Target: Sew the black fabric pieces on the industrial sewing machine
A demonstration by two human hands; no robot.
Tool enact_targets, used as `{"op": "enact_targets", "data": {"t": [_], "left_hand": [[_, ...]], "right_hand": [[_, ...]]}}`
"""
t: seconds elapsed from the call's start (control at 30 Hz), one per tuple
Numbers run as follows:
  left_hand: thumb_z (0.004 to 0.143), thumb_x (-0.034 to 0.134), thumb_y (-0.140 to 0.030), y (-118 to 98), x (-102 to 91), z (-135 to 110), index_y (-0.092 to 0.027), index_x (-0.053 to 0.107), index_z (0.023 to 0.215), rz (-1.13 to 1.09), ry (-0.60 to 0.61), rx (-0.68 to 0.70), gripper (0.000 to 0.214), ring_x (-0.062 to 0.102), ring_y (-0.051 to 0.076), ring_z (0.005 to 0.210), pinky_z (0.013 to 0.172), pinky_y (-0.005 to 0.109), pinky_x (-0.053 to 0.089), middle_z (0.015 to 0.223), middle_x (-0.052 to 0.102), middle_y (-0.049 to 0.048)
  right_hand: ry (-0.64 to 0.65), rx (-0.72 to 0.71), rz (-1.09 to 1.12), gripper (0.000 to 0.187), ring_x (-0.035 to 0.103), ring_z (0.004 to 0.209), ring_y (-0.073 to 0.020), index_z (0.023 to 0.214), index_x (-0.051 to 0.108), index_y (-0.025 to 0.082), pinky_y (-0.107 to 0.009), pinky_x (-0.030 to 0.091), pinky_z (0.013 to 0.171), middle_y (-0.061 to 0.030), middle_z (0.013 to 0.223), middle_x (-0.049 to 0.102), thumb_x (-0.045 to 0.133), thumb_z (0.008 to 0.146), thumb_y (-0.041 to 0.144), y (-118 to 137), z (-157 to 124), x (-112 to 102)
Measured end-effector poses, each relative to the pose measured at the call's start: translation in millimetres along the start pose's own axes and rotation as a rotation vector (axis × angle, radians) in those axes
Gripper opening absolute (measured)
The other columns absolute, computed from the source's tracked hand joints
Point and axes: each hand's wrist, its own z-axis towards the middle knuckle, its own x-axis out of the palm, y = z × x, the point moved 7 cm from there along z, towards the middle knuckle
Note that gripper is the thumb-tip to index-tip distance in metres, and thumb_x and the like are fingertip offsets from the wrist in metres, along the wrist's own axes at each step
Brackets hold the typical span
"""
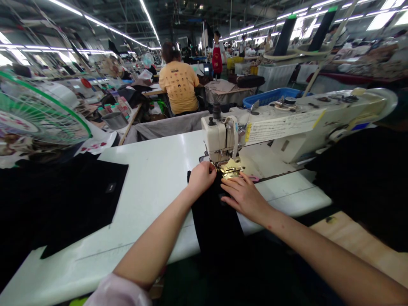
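Observation:
A strip of black fabric (214,221) runs from the table's near edge up to the needle area of a white sewing machine (287,127). My left hand (201,176) rests on the fabric's left edge just before the presser foot (230,169), its fingers curled and pinching the cloth. My right hand (244,194) lies flat on the fabric to the right of it, fingers stretched toward the presser foot.
A stack of black cloth pieces (63,199) covers the left of the white table (153,170). A green-rimmed fan (35,110) stands at far left. More black cloth (366,182) hangs at right. A person in a yellow shirt (179,85) sits ahead, back turned.

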Motion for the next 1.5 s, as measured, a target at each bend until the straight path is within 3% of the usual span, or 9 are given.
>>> {"op": "enact_targets", "data": {"t": [0.73,0.87,1.0,1.07,1.13,1.2,1.3,1.4,1.5], "left_hand": [[0.089,0.05,-0.022,-1.9,0.2,3.7,-0.018,0.067,0.08,0.032,-0.017,0.002,0.02,0.067,0.021,0.079,0.073,0.03,0.05,0.083,0.071,0.0082],[0.088,0.053,-0.021,-4.9,-10.6,-3.9,-0.016,0.067,0.095,0.043,-0.023,0.004,0.016,0.066,0.025,0.095,0.086,0.034,0.05,0.1,0.069,0.0116],[0.086,0.06,-0.023,-8.6,-43.9,-59.3,-0.016,0.057,0.118,-0.038,-0.137,0.09,0.033,0.058,0.026,0.112,0.1,0.039,0.044,0.119,0.062,0.0128],[0.089,0.057,-0.02,-12.3,-62.6,-110.7,-0.019,0.056,0.113,-0.204,-0.305,0.178,0.024,0.06,0.021,0.101,0.095,0.036,0.047,0.105,0.063,0.0071],[0.09,0.054,-0.016,-9.5,-69.7,-170.3,-0.022,0.053,0.1,-0.353,-0.52,0.166,0.012,0.058,0.016,0.085,0.082,0.031,0.049,0.087,0.058,0.0015],[0.088,0.053,-0.014,-5.6,-55.0,-223.0,-0.023,0.047,0.092,-0.49,-0.644,0.103,0.012,0.054,0.014,0.077,0.073,0.029,0.049,0.081,0.051,-0.0006],[0.088,0.053,-0.013,-3.2,-4.9,-264.0,-0.023,0.044,0.101,-0.642,-0.53,-0.051,0.019,0.051,0.011,0.067,0.061,0.023,0.047,0.081,0.048,-0.0019],[0.085,0.058,-0.017,-3.2,21.8,-274.7,-0.023,0.043,0.107,-0.571,-0.489,-0.169,0.028,0.047,0.009,0.057,0.054,0.021,0.043,0.077,0.046,-0.0051],[0.082,0.063,-0.021,-5.2,18.7,-267.1,-0.023,0.046,0.104,-0.391,-0.475,-0.188,0.028,0.05,0.01,0.059,0.054,0.022,0.042,0.08,0.049,-0.0038]], "right_hand": [[0.009,0.013,0.01,0.032,0.057,0.12,-0.0267,0.124,0.065,0.02,-0.058,0.028,0.113,-0.009,0.132,0.065,0.056,0.097,0.036,-2.2,2.1,0.5],[0.036,0.024,0.017,0.031,0.056,0.121,-0.0271,0.124,0.065,0.02,-0.056,0.032,0.112,-0.0093,0.134,0.063,0.055,0.098,0.033,-5.4,1.1,-1.0],[0.012,0.014,0.036,0.03,0.056,0.121,-0.0276,0.123,0.065,0.017,-0.055,0.033,0.11,-0.0116,0.13,0.065,0.047,0.1,0.025,9.3,-13.2,-24.7],[-0.018,-0.066,0.101,0.032,0.058,0.118,-0.025,0.125,0.063,0.016,-0.053,0.034,0.111,-0.0112,0.128,0.066,0.044,0.1,0.02,31.9,-25.8,-43.0],[0.003,-0.182,0.199,0.036,0.057,0.117,-0.0226,0.129,0.059,0.017,-0.049,0.036,0.111,-0.0098,0.128,0.066,0.045,0.096,0.015,60.5,-39.8,-55.3],[0.06,-0.268,0.25,0.042,0.055,0.12,-0.0229,0.133,0.054,0.016,-0.048,0.038,0.11,-0.0103,0.131,0.063,0.049,0.091,0.013,85.6,-51.0,-56.4],[0.094,-0.339,0.184,0.044,0.053,0.119,-0.0256,0.133,0.053,0.013,-0.05,0.039,0.108,-0.013,0.132,0.06,0.05,0.089,0.009,107.9,-56.2,-43.1],[0.008,-0.444,0.112,0.03,0.058,0.104,-0.0247,0.121,0.06,0.012,-0.047,0.046,0.097,-0.013,0.117,0.066,0.046,0.095,0.009,120.0,-51.9,-31.9],[-0.068,-0.504,0.163,0.022,0.059,0.088,-0.0213,0.101,0.064,0.015,-0.039,0.051,0.082,-0.0096,0.097,0.068,0.043,0.099,0.013,126.3,-47.4,-29.5]]}}
